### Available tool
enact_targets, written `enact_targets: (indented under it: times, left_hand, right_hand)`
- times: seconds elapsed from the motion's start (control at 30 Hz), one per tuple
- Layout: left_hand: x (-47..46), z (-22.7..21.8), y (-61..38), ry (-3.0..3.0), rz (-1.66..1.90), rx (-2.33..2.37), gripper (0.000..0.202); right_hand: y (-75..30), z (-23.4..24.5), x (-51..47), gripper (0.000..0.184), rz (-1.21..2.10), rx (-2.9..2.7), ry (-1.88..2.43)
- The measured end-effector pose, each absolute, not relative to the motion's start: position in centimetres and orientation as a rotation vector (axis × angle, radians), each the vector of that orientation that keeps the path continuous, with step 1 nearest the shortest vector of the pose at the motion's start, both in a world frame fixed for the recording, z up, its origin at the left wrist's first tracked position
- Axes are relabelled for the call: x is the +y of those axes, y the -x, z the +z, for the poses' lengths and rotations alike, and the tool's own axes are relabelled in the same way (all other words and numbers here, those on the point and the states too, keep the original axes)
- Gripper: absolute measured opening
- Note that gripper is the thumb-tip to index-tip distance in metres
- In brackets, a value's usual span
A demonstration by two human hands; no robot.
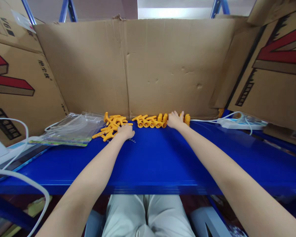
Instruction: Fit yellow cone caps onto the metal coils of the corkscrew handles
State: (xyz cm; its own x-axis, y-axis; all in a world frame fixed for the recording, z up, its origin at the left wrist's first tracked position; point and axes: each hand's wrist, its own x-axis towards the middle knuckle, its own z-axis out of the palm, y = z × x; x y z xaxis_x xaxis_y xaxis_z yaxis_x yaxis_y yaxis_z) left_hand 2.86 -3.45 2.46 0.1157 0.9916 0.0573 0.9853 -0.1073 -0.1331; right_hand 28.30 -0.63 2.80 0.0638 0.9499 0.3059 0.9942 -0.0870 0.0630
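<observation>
Both my arms reach far across a blue table (158, 161). My left hand (125, 131) rests knuckles-up at the edge of a loose heap of small orange plastic parts (112, 125), fingers curled over something I cannot make out. My right hand (175, 120) lies among a row of the same orange parts (150, 121) lined up against the cardboard wall (148, 65), its fingers bent around one of them beside another orange part (186, 119). A small metal spring or chain (131, 141) lies by my left hand.
Clear plastic bags (71, 130) lie left of the heap. White cables (19, 177) and a white device sit at the far left. A white power strip (239, 123) with cords lies at the right. Printed cardboard boxes (273, 65) flank both sides.
</observation>
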Motion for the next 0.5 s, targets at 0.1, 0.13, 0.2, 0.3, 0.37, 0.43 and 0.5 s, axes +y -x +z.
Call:
enact_targets:
  times: [0.1,0.13,0.2,0.3,0.37,0.43,0.5]
  left_hand:
    - [-3.4,2.4,-2.9,2.231,0.057,-2.003,0.049]
    - [-3.4,2.4,-2.9,2.229,0.051,-2.004,0.049]
    - [-3.4,2.4,-2.8,2.23,0.042,-2.006,0.049]
    - [-3.3,2.4,-2.8,2.237,0.039,-2.007,0.05]
    - [-3.3,2.4,-2.8,2.243,0.045,-1.995,0.05]
    - [-3.4,2.4,-2.8,2.245,0.056,-1.982,0.051]
    - [-3.5,2.4,-2.8,2.243,0.062,-1.976,0.051]
  right_hand:
    - [-30.3,2.5,-1.2,0.044,-0.335,-2.029,2.24]
    - [-30.7,2.4,-1.4,0.044,-0.341,-2.037,2.23]
    - [-31.3,2.4,-1.6,0.044,-0.364,-2.036,2.197]
    - [-31.4,2.2,-1.7,0.042,-0.355,-1.994,2.181]
    - [-31.4,1.8,-1.8,0.037,-0.306,-1.95,2.152]
    - [-31.3,1.2,-1.9,0.036,-0.197,-1.895,2.105]
    - [-31.4,0.7,-2.1,0.04,-0.07,-1.84,2.038]
